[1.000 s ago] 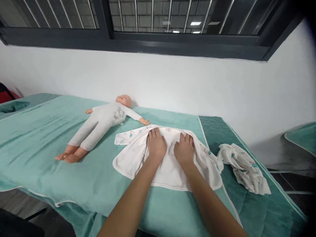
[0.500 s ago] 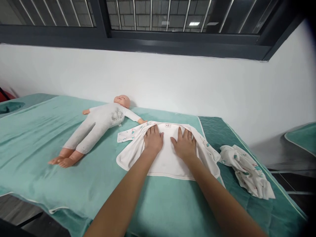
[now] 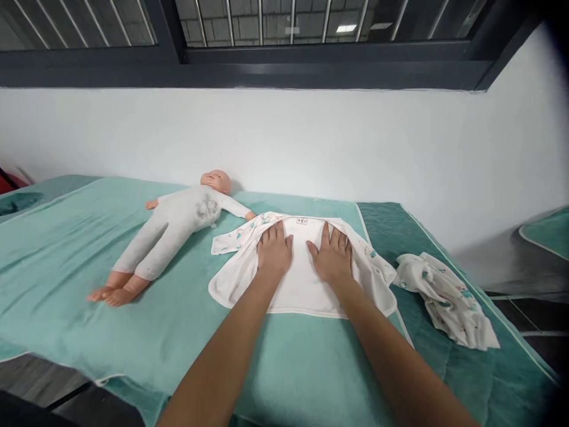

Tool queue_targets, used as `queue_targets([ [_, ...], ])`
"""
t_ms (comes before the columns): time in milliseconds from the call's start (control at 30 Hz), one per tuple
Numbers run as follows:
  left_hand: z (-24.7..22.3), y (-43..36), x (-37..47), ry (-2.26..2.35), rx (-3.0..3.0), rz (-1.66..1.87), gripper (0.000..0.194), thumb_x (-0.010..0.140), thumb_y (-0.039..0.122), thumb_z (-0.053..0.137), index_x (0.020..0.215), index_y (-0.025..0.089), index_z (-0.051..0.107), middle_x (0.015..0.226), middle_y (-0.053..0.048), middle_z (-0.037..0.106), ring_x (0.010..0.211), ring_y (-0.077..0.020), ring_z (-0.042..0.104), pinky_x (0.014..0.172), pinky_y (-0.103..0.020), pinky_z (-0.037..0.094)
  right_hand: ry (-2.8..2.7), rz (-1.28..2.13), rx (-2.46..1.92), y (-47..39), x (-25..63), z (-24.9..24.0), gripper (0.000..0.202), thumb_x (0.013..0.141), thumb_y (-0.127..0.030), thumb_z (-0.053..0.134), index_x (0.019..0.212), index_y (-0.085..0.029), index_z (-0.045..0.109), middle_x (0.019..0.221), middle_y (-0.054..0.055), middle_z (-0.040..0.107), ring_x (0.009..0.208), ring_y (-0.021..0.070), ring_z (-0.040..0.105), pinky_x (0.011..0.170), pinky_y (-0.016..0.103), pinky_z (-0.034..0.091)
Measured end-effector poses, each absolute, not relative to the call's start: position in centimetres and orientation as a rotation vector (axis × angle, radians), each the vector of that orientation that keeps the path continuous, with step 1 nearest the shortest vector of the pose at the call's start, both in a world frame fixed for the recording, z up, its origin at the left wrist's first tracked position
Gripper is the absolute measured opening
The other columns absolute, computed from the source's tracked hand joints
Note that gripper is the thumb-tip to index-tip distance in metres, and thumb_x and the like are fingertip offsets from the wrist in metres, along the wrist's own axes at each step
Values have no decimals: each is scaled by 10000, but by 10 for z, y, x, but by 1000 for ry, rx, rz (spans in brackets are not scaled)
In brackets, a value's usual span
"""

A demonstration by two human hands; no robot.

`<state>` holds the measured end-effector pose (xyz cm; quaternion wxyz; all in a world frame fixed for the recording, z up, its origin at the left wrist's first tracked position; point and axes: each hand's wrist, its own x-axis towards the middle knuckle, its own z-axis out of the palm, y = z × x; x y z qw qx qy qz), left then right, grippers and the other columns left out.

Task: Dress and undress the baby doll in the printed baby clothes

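A white baby shirt (image 3: 297, 290) with small coloured prints on its sleeves lies spread on the green cover, its plain inside facing up. My left hand (image 3: 274, 250) rests flat on the left part of the shirt, fingers stretched toward the collar. On the right part lies my right hand (image 3: 332, 255), palm down with its fingers spread. Both hands press on the cloth without gripping it. A baby doll (image 3: 180, 228) in a white cloth body lies on its back to the left, one hand touching or close to the shirt's left sleeve.
A crumpled white printed garment (image 3: 448, 299) lies to the right on a darker green quilted cover (image 3: 382, 228). Behind the bed stands a white wall (image 3: 284, 142) under a barred window. The light green cover (image 3: 111, 344) ends at a front edge above the floor.
The camera view has tilted slightly. Both hands stay flat on the shirt in nearly the same place, and the doll and crumpled garment lie as before.
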<state>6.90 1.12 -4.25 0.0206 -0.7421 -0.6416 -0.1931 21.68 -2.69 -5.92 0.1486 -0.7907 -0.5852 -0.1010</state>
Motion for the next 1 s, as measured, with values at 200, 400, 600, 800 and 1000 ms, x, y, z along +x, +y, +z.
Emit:
queue_targets([
  [200, -44, 16, 68, -2063, -2392, -489, 674, 978, 521, 179, 1560, 184, 222, 1606, -86, 294, 1452, -315, 290, 1148, -517, 321, -1725, -180, -2332, -23, 219, -63, 784, 964, -610, 213, 1568, -113, 162, 1581, 196, 282, 1436, 356, 255, 1140, 497, 208],
  [400, -44, 19, 68, -2098, -2442, -401, 687, 976, 526, 177, 1541, 149, 280, 1595, -97, 318, 1450, -312, 301, 1171, -502, 290, -1758, -24, -2375, -20, 220, -61, 783, 960, -613, 181, 1561, -111, 194, 1579, 193, 288, 1440, 342, 247, 1138, 487, 200],
  [600, -41, 13, 68, -2060, -2360, -516, 650, 980, 504, 223, 1556, 201, 235, 1595, -90, 320, 1441, -303, 319, 1140, -486, 344, -1715, -167, -2236, -28, 219, -54, 684, 958, -489, 338, 1520, -103, 294, 1549, 201, 315, 1407, 335, 276, 1123, 457, 223],
  [800, -39, 10, 68, -2034, -2335, -564, 636, 980, 473, 268, 1554, 201, 236, 1582, -106, 341, 1423, -305, 344, 1112, -485, 379, -1653, -306, -2086, -36, 218, -49, 521, 924, -394, 440, 1376, -143, 502, 1395, 181, 441, 1256, 343, 377, 1051, 465, 306],
  [1000, -40, 11, 68, -2043, -2353, -544, 627, 981, 467, 263, 1553, 210, 245, 1585, -96, 338, 1429, -306, 332, 1116, -490, 373, -1692, -226, -2127, -34, 218, -51, 522, 957, -386, 378, 1411, -143, 460, 1321, 179, 510, 1214, 325, 430, 1021, 457, 339],
])
